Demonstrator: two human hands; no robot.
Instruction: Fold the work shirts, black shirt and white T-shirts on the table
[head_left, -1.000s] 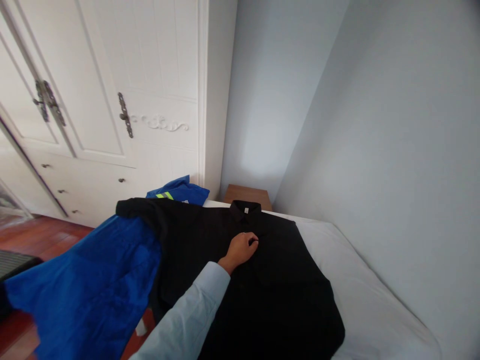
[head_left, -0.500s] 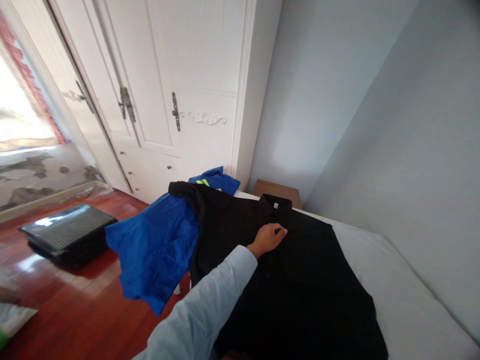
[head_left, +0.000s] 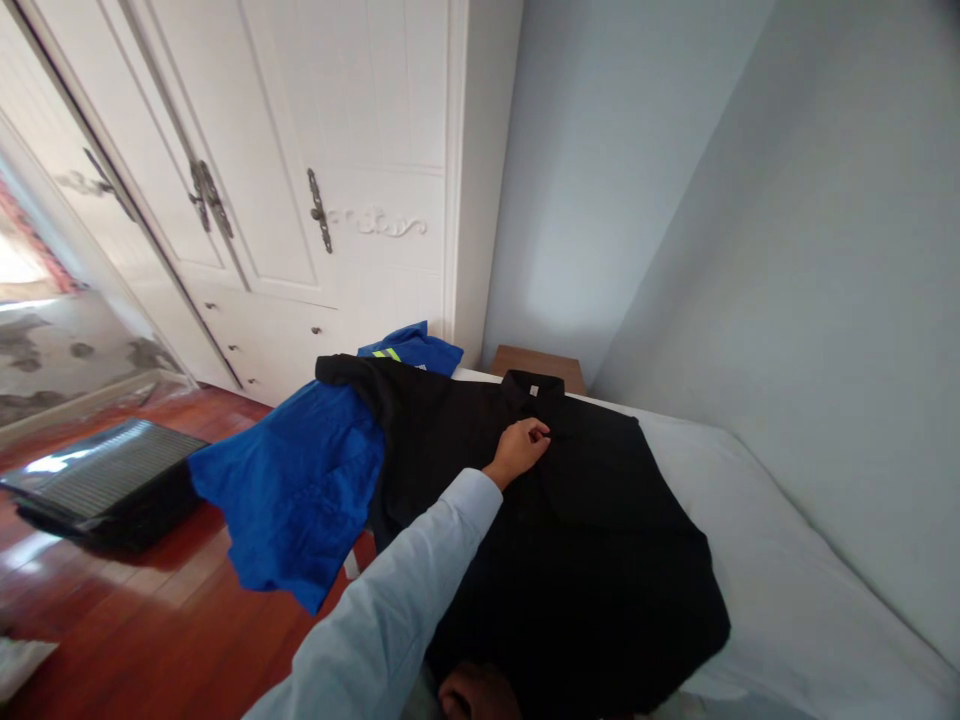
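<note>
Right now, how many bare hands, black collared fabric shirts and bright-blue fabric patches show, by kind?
Bare hands: 2 (left hand, right hand)
Black collared fabric shirt: 1
Bright-blue fabric patches: 2 (hanging patch, yellow-green-striped patch; any join is hidden)
Total: 5

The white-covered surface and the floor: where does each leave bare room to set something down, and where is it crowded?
The white-covered surface is bare between the black shirt and the grey wall. The red floor is bare between the black case, hanging blue cloth and light-blue sleeve. Crowded: the middle, where shirt, left hand and right hand gather.
</note>
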